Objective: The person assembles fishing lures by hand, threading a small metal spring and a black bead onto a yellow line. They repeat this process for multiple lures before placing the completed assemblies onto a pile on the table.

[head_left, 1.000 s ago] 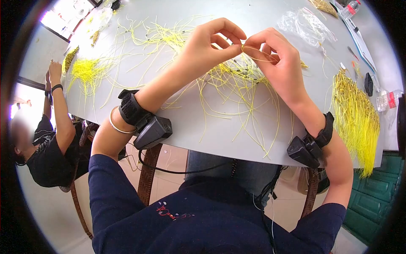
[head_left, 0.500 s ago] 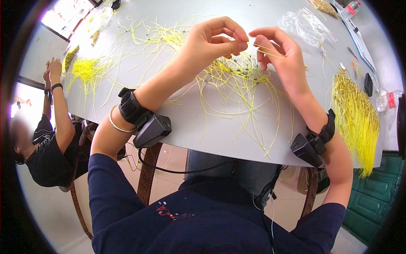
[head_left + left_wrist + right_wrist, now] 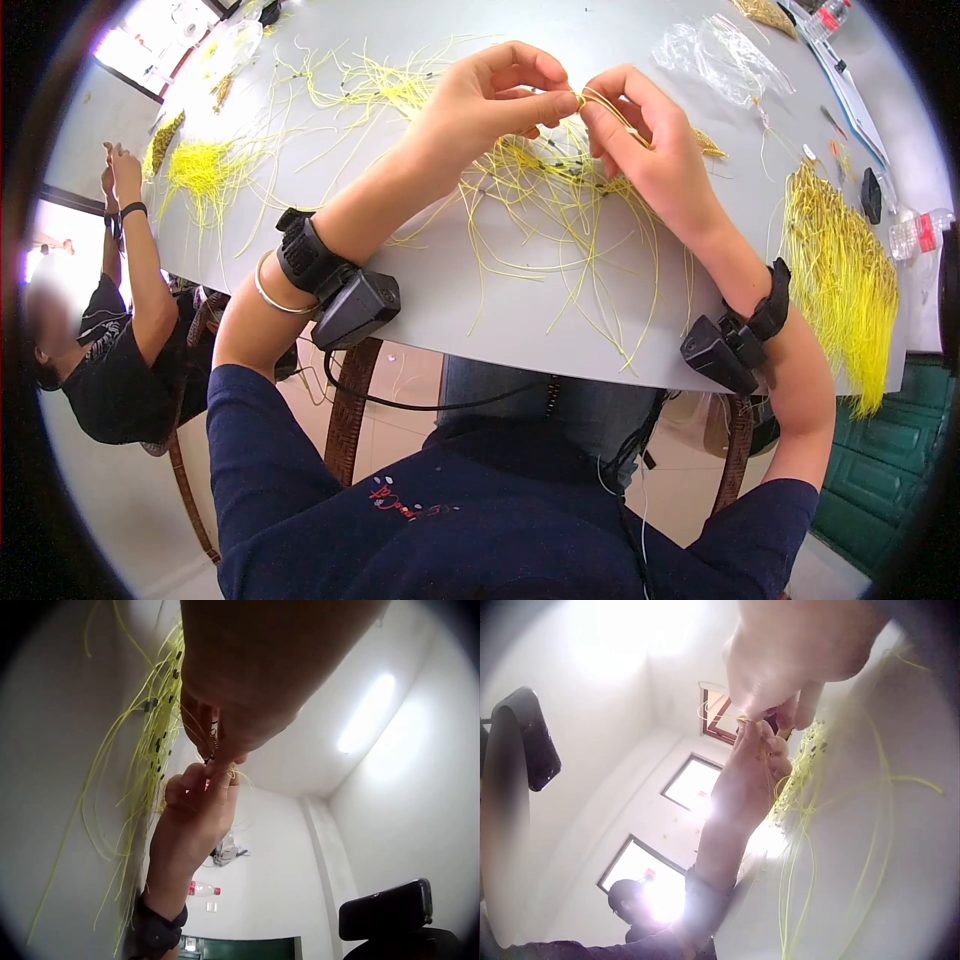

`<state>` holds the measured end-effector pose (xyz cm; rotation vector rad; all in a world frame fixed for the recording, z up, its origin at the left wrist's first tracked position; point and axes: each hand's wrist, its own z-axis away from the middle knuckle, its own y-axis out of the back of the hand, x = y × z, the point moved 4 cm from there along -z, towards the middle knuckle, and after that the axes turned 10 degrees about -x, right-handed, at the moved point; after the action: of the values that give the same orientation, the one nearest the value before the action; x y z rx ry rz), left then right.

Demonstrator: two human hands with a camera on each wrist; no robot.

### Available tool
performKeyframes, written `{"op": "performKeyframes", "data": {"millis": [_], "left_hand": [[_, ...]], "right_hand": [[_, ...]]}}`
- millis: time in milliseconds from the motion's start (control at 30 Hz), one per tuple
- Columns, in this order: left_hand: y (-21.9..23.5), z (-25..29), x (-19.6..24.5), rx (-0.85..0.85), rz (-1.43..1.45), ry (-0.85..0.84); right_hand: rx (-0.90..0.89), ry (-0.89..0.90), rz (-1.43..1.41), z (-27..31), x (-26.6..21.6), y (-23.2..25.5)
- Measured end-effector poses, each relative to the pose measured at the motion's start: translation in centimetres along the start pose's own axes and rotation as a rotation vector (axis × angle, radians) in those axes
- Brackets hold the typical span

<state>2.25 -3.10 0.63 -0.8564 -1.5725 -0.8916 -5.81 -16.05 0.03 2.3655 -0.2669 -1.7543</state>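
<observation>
One cord (image 3: 627,124) is held above the tangle (image 3: 535,158). It's pinched by left hand (image 3: 500,100), thumb to forefinger, and gripped by right hand (image 3: 650,125), fingers bent; tips of both are set close together. A fringe (image 3: 840,280) is laid out right of the tangle, a heap (image 3: 203,172) is spread left of it, and a bag (image 3: 722,65) is set beyond it, rightward.

A thin yellow string (image 3: 583,97) is curving between the fingertips of the left hand (image 3: 480,115) and right hand (image 3: 655,130), bending loosely towards the right palm.
</observation>
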Motion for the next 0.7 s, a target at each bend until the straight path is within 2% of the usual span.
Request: {"op": "performKeyframes", "data": {"millis": [200,467,567,633,700], "left_hand": [[0.3,0.0,-0.1,0.038,0.026,-0.029],[0.0,0.0,-0.6,0.011,0.083,0.061],[-0.1,0.0,-0.9,0.008,0.214,0.056],[-0.2,0.0,-1.1,-0.012,0.287,0.065],[-0.3,0.0,-1.1,-0.032,0.359,0.072]], "right_hand": [[0.012,0.031,0.05,-0.1,-0.5,0.0],[-0.005,0.018,0.081,-0.2,-0.3,0.3],[-0.014,-0.058,-0.034,-0.1,-0.3,0.0],[-0.03,-0.082,-0.27,-0.1,-0.2,-0.3],[-0.041,-0.103,-0.297,-0.2,0.3,-0.2]]}}
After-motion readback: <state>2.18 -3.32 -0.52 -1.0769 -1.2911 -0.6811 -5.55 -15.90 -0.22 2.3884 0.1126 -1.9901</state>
